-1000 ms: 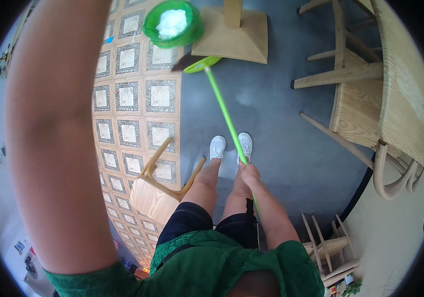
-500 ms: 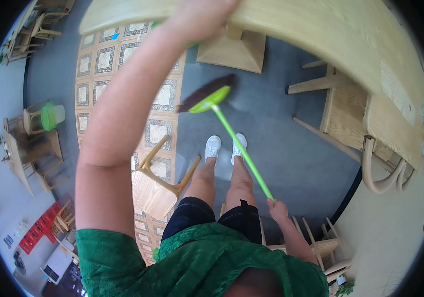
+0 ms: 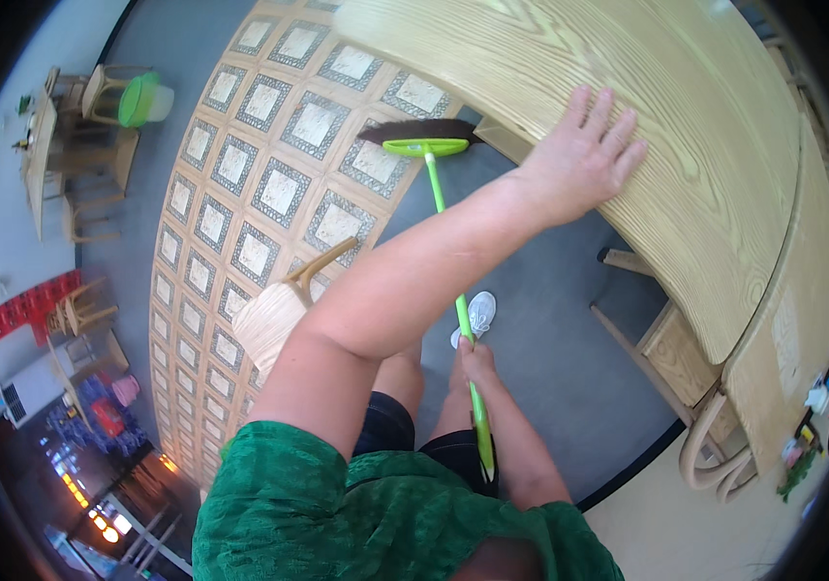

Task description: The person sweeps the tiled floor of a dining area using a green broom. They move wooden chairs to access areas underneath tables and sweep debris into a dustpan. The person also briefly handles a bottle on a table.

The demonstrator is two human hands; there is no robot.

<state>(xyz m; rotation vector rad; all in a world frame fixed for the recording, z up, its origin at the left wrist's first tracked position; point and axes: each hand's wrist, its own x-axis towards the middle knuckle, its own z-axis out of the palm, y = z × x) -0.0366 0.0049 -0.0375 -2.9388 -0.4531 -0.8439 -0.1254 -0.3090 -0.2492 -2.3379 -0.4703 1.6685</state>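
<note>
My left hand rests palm down on the pale wooden table, near its front edge, with the fingers spread and nothing held. My left forearm crosses over the broom handle and hides part of it. Lower down, my right hand is wrapped round the green handle of a broom. The broom's bright green head with dark bristles lies away from me, partly over the patterned tiles and close to the table's edge. The handle's end reaches back past my right forearm.
Left of my legs stands a wooden chair on the patterned tile floor. Another wooden chair sits partly under the table at the right. Farther left are a green bucket on a chair and a wooden table.
My left hand has moved right and now lies spread on the tabletop. The broom head has gone farther from me, toward the tiles, and the view has turned.
</note>
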